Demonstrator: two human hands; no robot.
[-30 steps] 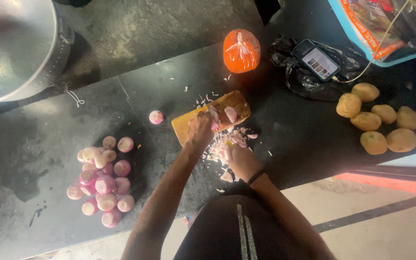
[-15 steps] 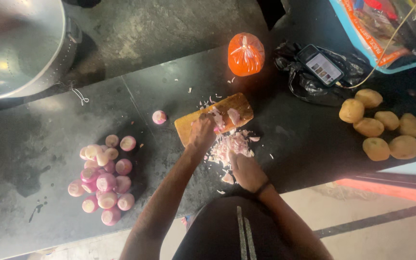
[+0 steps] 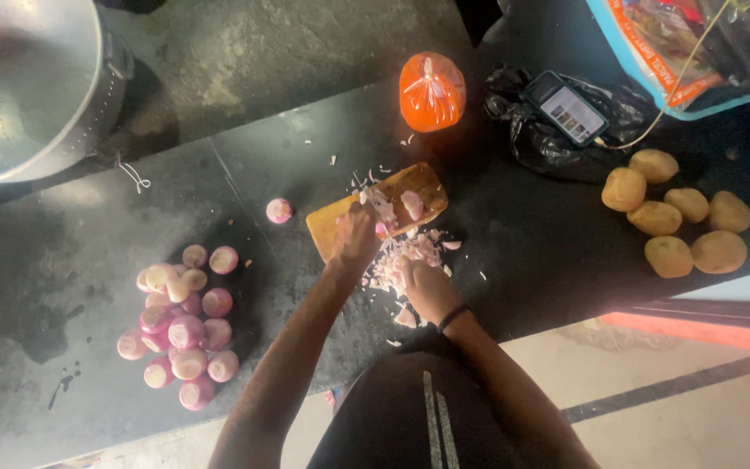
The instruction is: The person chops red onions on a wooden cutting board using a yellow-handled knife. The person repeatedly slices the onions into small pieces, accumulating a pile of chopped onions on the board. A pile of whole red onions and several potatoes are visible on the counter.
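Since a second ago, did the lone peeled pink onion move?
No. The lone peeled pink onion stays just left of the wooden chopping board.

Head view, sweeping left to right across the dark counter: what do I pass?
Big metal pot → pile of peeled onions → lone onion → wooden cutting board → phone on black bag → potatoes.
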